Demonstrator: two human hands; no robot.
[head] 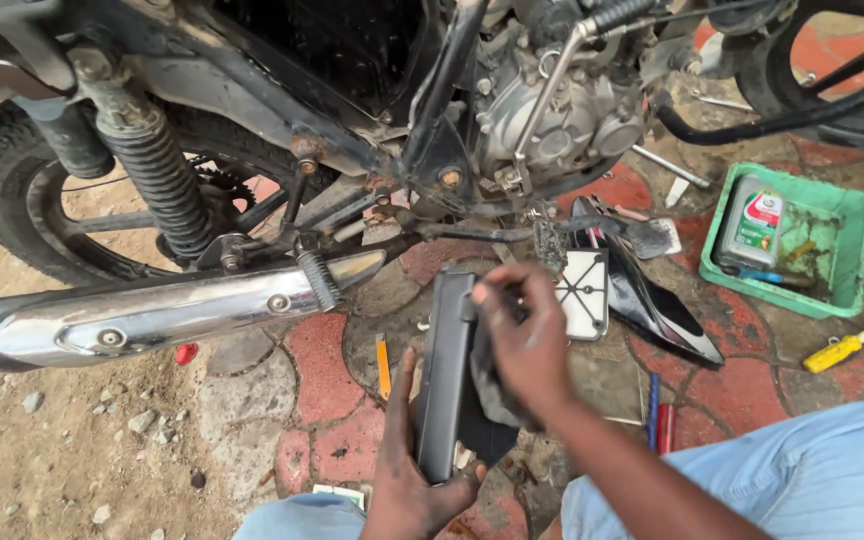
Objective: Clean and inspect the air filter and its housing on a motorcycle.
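My left hand (407,480) grips the lower end of a long dark plastic cover (445,370) and holds it upright on its edge. Over its upper part, my right hand (522,335) presses a dark grey rag (492,385) against the inside of the cover. Both hands are low in the middle of the view, in front of a motorcycle (372,130) standing on paved ground.
A chrome exhaust pipe (162,315) runs along the left. A white air filter panel (584,292) and a black body panel (652,305) lie behind my right hand. A green tray (847,215) with an oil bottle (750,225) sits right. A yellow screwdriver (842,350) lies beside it.
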